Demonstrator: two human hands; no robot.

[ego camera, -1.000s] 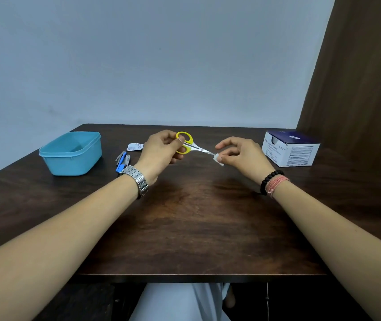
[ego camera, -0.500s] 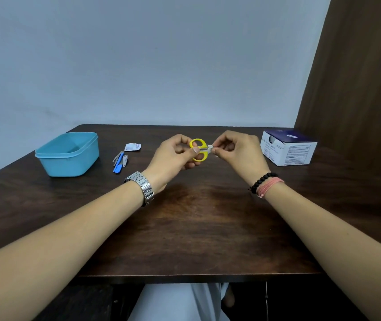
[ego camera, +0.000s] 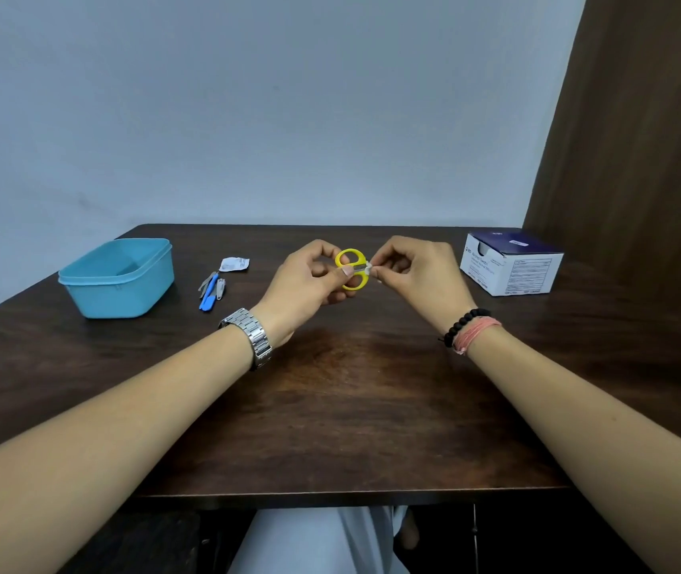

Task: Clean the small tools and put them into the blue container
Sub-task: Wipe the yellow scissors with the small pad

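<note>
The left hand (ego camera: 309,281) grips the yellow-handled scissors (ego camera: 352,269) above the middle of the counter (ego camera: 330,408), fingers curled around the handle loops. The right hand (ego camera: 417,271) pinches a small white wipe (ego camera: 369,267) against the scissors beside the handles. The blue container (ego camera: 117,277) stands open at the left of the counter. The remaining small tools (ego camera: 211,288) lie just right of it, near a torn white packet (ego camera: 234,264). A white-and-blue box (ego camera: 510,265) sits at the right.

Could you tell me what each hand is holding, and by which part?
Left hand grips the yellow scissors by the handles; right hand pinches a white wipe.
</note>
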